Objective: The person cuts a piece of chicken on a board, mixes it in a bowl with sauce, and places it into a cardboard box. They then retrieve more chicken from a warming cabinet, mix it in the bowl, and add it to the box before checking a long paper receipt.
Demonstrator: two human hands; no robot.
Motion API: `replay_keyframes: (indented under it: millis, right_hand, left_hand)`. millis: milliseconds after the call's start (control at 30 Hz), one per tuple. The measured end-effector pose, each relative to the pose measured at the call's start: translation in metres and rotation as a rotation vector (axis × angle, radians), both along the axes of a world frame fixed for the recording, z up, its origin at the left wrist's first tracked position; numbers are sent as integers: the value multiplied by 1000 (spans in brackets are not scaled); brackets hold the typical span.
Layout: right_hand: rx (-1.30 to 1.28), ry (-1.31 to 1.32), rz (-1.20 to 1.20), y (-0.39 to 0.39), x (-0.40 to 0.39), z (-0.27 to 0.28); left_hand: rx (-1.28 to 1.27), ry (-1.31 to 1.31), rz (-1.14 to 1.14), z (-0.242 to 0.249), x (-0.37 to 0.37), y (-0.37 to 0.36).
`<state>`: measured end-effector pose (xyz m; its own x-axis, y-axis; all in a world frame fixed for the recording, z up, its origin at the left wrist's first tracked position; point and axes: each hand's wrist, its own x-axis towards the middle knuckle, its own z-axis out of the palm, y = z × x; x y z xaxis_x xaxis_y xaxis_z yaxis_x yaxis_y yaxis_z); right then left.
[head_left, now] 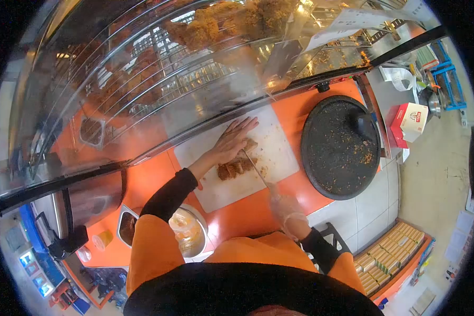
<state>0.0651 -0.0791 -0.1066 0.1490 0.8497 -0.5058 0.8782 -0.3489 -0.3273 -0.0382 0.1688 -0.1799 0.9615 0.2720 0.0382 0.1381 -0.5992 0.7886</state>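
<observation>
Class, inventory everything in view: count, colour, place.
Counter: one, orange, centre
Cutting board: one, white, centre
Cut meat: several, brown, on board
Knife: one, silvery, over board
Round tray: one, black, right
Display case: one, black frame, top
Fried pieces: several, golden, in case
Bowl: one, metallic, below board
Carton: one, red and white, upper right
Packets: many, tan, lower right
Rest: unclear
Left grip: one, black cuff, on meat
Right grip: one, black cuff, on knife

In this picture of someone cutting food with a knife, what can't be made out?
All in the head view:
- Knife handle: hidden in the right hand, itself blurred.
- Sliced food: partly under the left hand.
- Fried food: hazed by glass reflections, cut off by the top edge.
- Paper's print: too small.
- Bowl: partly behind the left sleeve.
</observation>
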Motion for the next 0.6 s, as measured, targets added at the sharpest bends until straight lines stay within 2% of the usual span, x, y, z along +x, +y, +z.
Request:
replay_keyframes:
  millis: [100,133,233,333,400,500,567,600]
  right_hand:
    - [-4,20,93,-19,4,-4]
    - [-43,19,42,-20,3,-3]
    - [-98,-5,-62,-14,5,-6]
    - [-94,-52,-87,-9,14,-21]
    - [-166,-75,-73,0,17,-6]
    - [-77,-39,34,-14,16,-14]
    - [-74,13,-62,-13,8,2]
    - [-73,41,-108,-11,5,11]
  left_hand:
    - [49,-121,-38,8,3,0]
    - [70,-181,-48,11,4,-1]
    - [106,-92,-37,20,19,1]
    - [-138,-92,-63,11,31,12]
    - [-116,-4,-95,9,30,10]
    - [-110,34,-131,4,16,8]
    - [-53,24,-115,1,10,6]
    - [5,19,-88,15,9,3]
